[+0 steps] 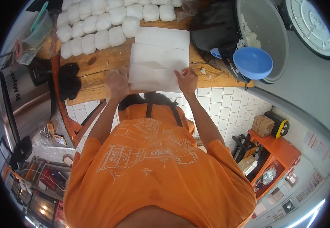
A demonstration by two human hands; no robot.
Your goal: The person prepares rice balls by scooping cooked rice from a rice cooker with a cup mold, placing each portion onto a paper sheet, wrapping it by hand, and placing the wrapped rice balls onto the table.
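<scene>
A stack of white paper sheets [159, 61] lies before me at the front of a wooden table [96, 72], its sheets not quite lined up. My left hand [118, 83] is at the stack's lower left edge, blurred, with fingers curled. At the right edge, my right hand [188, 80] has its thumb over the paper and its fingers bent; whether it grips a sheet is unclear. Behind the stack and to its left, several white wrapped parcels [102, 40] sit in rows.
On the right, a blue bowl-shaped scoop [252, 63] rests at the rim of a large grey pot [279, 54] holding cooked rice [250, 35]. A black cloth [69, 81] lies at the table's left end, near a steel Miyako appliance [28, 99]. Rice grains [203, 71] dot the wood.
</scene>
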